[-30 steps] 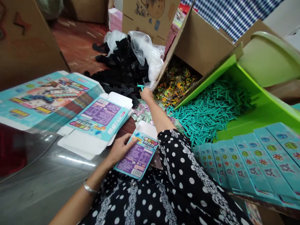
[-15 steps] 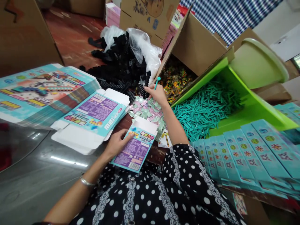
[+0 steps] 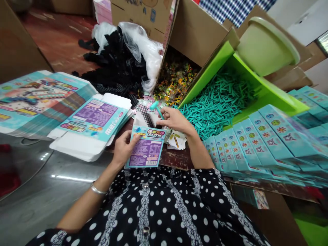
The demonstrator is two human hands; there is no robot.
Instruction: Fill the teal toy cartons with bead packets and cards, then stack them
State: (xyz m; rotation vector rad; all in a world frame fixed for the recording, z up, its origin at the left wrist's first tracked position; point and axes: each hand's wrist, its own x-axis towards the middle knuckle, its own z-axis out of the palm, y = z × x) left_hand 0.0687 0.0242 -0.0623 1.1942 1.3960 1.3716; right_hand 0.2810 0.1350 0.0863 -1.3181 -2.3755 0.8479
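The fingers of my left hand [image 3: 123, 148] pinch the box [image 3: 146, 147] at its left edge, thumb on the printed face, probably to keep its upper end free on my other side. The fingers of my right hand [image 3: 178, 119] are closed narrowly round a teal stick [image 3: 154, 106], thick end outward. A black grid [image 3: 145, 114] lies just beyond the box at their tips; I cannot tell whether they grip it too.

The supplies seem set in an arc for short reaches: flat boxes [image 3: 92, 112] on my left, a black heap [image 3: 112, 65] ahead, orange pieces [image 3: 176, 82] in a carton [image 3: 197, 30], teal pieces [image 3: 217, 99] in a tilted green bin [image 3: 266, 92], cards [image 3: 176, 140] near my right wrist, upright boxes [image 3: 246, 136] in a row to the right.

The desk [image 3: 176, 160] is dark red and worn. Behind the bin stands a pale tub [image 3: 263, 48], with checked cloth [image 3: 235, 10] beyond; the grey floor [image 3: 33, 184] shines at left.
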